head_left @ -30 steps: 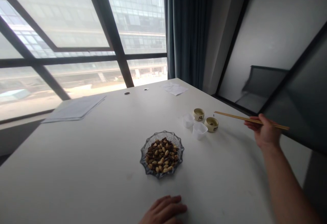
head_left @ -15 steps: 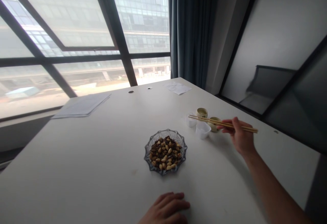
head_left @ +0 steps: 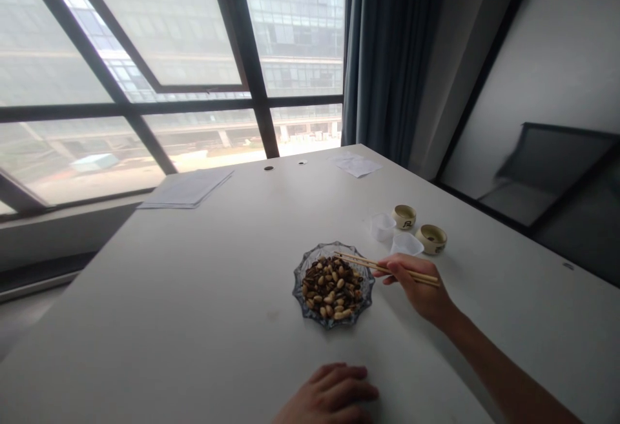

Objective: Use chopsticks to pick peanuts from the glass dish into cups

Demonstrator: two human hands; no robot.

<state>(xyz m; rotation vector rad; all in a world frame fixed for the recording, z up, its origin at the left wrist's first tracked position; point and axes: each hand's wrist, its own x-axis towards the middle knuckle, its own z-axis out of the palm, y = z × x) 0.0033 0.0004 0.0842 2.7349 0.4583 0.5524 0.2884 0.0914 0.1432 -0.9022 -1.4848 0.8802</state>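
Observation:
My right hand [head_left: 419, 288] is closed around a pair of wooden chopsticks [head_left: 359, 261], whose tips point left over the far part of a scalloped glass bowl [head_left: 330, 323]. In the bowl lies a heap of mixed nuts and dark seeds [head_left: 334, 287]. Whether anything is pinched at the chopstick tips is too small to tell. My left hand [head_left: 334, 393] lies on the white table just in front of the bowl, palm down, fingers loosely stretched and holding nothing.
Behind my right hand stand two clear plastic cups [head_left: 382, 227] and two small cream cups [head_left: 431, 239] with dark markings. White papers [head_left: 191, 190] lie at the back left, and another sheet [head_left: 358, 165] near the far corner. Windows and a dark curtain [head_left: 387, 56] border the table.
My right hand has moved the chopsticks left and toward me, from above the plastic cups to over the nut bowl. The view has shifted slightly; my left hand stays resting on the table.

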